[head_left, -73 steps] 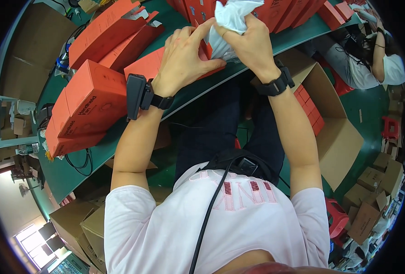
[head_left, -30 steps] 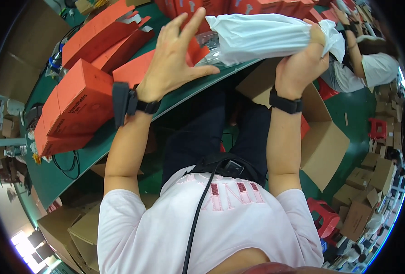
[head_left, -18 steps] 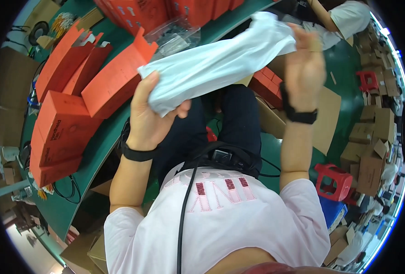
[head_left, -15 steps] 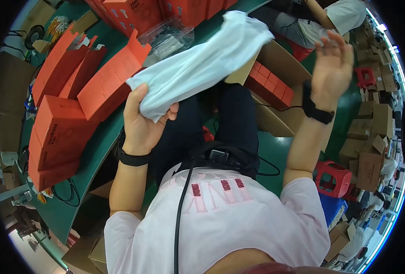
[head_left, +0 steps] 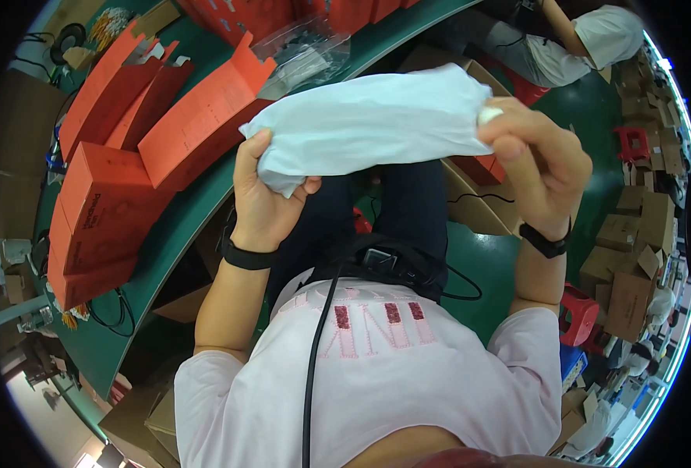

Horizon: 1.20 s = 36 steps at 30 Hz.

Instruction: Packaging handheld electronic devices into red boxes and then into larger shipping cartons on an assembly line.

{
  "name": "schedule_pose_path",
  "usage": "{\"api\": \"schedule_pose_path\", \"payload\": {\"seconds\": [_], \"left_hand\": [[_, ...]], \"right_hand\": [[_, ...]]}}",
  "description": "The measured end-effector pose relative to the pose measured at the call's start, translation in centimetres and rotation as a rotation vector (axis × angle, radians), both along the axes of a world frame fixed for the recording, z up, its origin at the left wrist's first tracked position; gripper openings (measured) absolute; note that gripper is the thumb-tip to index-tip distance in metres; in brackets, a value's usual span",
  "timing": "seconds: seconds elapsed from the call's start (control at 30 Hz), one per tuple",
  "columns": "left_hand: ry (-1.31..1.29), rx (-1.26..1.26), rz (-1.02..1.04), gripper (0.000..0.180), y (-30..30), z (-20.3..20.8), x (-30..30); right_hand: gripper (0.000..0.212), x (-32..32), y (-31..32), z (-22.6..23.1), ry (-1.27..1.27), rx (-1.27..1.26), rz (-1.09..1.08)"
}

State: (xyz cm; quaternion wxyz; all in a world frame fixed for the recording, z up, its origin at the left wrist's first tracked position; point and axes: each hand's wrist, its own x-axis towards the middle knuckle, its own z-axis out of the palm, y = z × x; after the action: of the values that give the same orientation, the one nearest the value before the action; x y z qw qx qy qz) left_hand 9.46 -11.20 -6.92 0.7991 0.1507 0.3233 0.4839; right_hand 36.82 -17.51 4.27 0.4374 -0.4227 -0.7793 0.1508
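A long, pale white soft bag (head_left: 376, 121) stretches between my two hands above my lap, its thin material wrinkled. My left hand (head_left: 267, 183) grips its left end, thumb on top and fingers wrapped underneath. At the opposite end, my right hand (head_left: 544, 160) is closed in a pinch at the bag's edge, with a small white bit showing between the fingers. Whether anything lies inside the bag I cannot tell. To the left, an orange-red box with its end flap raised (head_left: 197, 117) lies on the green table (head_left: 154, 285).
More orange-red boxes (head_left: 100, 207) stand on the table at left and far side. A clear plastic bag (head_left: 306, 58) lies near the far edge. Below my right hand is an open carton (head_left: 470, 199) with small red boxes. A co-worker (head_left: 548, 47) sits at far right, near red stools (head_left: 575, 312).
My right hand, open and apart from the bag before, has come down and left to its right end and closed there. The bag now lies more level, less tilted up.
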Motion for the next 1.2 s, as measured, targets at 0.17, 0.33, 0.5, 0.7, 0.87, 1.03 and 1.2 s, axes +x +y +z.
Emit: {"api": "schedule_pose_path", "payload": {"seconds": [0.17, 0.33, 0.5, 0.7, 0.87, 1.03, 1.2], "left_hand": [[0.101, 0.302, -0.054, 0.059, -0.7, 0.8, -0.5], [0.216, 0.542, -0.091, 0.067, 0.0, 1.0, -0.4], [0.271, 0.673, -0.074, 0.065, 0.3, 1.1, -0.2], [0.307, 0.615, 0.115, 0.048, 1.0, 3.0, 0.6], [0.192, 0.608, 0.207, 0.046, 2.6, 4.2, 0.4], [0.223, 0.662, 0.349, 0.040, 3.9, 4.3, 0.1], [0.884, 0.976, 0.855, 0.036, 5.5, 2.8, -0.7]], "right_hand": [[0.028, 2.3, 1.5, -3.5, 0.178, -0.522, 0.157], [0.041, -0.9, 1.6, -5.1, 0.544, -0.585, 0.174], [0.041, -1.8, 1.8, -5.9, 0.423, -0.731, 0.170], [0.047, -3.5, 1.8, -6.1, 0.608, -0.656, 0.160], [0.052, -4.9, 0.8, -5.1, 0.532, -0.498, 0.078], [0.050, -5.0, 0.1, -5.0, 0.740, -0.476, 0.080], [0.050, -5.1, -1.1, -4.7, 0.971, -0.466, 0.036]]}}
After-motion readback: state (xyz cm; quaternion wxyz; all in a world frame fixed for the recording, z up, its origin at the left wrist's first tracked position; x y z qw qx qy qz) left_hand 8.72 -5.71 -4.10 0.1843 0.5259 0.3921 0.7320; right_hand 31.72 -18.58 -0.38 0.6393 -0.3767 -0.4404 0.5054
